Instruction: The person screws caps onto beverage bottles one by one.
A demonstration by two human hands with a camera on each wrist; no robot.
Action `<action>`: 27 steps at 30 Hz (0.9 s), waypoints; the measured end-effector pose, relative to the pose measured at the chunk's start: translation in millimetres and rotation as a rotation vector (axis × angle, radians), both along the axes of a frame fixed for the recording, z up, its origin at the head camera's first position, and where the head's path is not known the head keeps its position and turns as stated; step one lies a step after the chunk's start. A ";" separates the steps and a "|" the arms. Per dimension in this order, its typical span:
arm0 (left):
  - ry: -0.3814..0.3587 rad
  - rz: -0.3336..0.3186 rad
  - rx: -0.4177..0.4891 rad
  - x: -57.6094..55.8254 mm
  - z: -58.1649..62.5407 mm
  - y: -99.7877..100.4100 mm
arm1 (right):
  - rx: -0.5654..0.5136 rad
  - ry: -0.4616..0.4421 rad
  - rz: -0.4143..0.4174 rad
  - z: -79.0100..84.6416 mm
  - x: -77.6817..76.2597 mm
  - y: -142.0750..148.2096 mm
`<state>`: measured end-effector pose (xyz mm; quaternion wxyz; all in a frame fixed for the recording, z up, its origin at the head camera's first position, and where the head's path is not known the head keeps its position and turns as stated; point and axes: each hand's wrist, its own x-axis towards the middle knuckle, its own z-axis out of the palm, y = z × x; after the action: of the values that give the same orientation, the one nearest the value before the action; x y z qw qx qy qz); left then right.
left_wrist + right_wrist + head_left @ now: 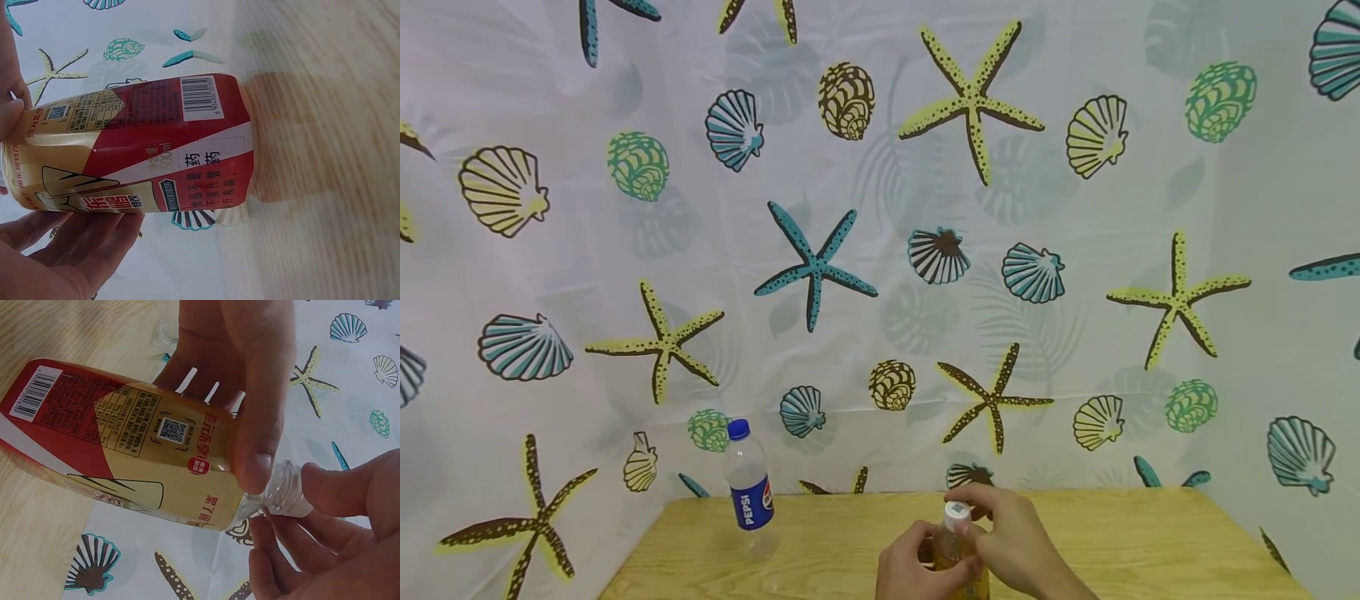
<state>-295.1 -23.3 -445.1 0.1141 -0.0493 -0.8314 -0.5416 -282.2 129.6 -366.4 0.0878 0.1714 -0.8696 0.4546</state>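
A plastic drink bottle point(953, 546) with a yellow and red label point(147, 119) stands upright at the front of the table, its base right at the wood. My left hand point(908, 565) grips the bottle around its upper body, with the thumb near the shoulder in the right wrist view. On the bottle's top sits a white cap point(957, 513), pinched between the thumb and fingers of my right hand point(1013, 537). Below the cap, the clear ridged neck point(283, 487) shows in the right wrist view.
A Pepsi bottle point(751, 507) with a blue cap stands on the wooden table point(842, 533), to the left and farther back. Behind and beside the table hangs a white sheet point(865, 333) printed with starfish and shells.
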 end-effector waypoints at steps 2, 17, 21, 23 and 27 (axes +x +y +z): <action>0.005 -0.001 0.005 0.0 -0.2 0.2 | 0.004 0.021 -0.017 0.1 0.6 -1.6; 0.008 0.004 0.001 1.8 0.9 0.5 | 0.031 0.092 -0.111 0.3 1.5 -8.3; 0.016 -0.002 0.020 3.7 0.9 1.3 | 0.034 0.087 -0.104 1.8 1.6 -7.1; 0.023 -0.011 0.027 4.8 0.6 1.7 | 0.035 0.082 -0.098 2.6 1.4 -6.4; 0.034 -0.046 0.016 5.2 -0.9 1.7 | 0.041 0.071 -0.100 2.4 1.0 -5.5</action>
<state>-289.9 -21.6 -446.0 0.1159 -0.0766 -0.8236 -0.5498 -281.2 124.0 -364.0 0.1375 0.1454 -0.8826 0.4254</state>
